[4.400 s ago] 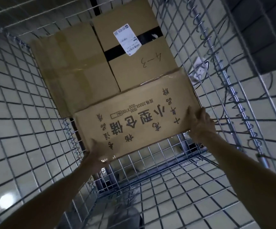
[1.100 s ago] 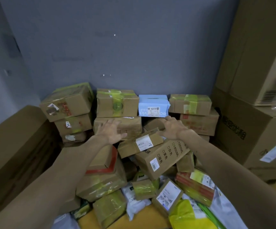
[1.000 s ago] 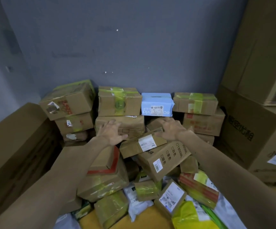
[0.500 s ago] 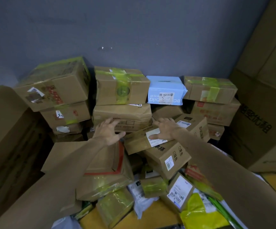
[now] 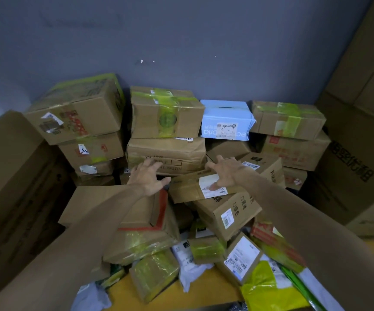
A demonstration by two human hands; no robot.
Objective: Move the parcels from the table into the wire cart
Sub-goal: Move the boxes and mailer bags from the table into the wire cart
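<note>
Nearest, soft mailers (image 5: 269,286) and small taped parcels (image 5: 154,274) are lying loose on the yellow table (image 5: 206,290); the wire cart is not being shown. Mid-heap, a slim tilted carton (image 5: 195,187) is being approached from both ends: right hand (image 5: 224,171) is being laid on its label, fingers spread, while left hand (image 5: 149,176) is being held open beside it, apparently for a two-sided lift. Behind, stacked boxes (image 5: 166,113) are being kept against the grey wall (image 5: 181,41).

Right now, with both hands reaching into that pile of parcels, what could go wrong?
The flat box under the right hand lies tilted across other parcels; pulling it could make it slide. The left hand is open beside it, so the grip may be one-sided. The crushed box behind carries another and might shift.
</note>
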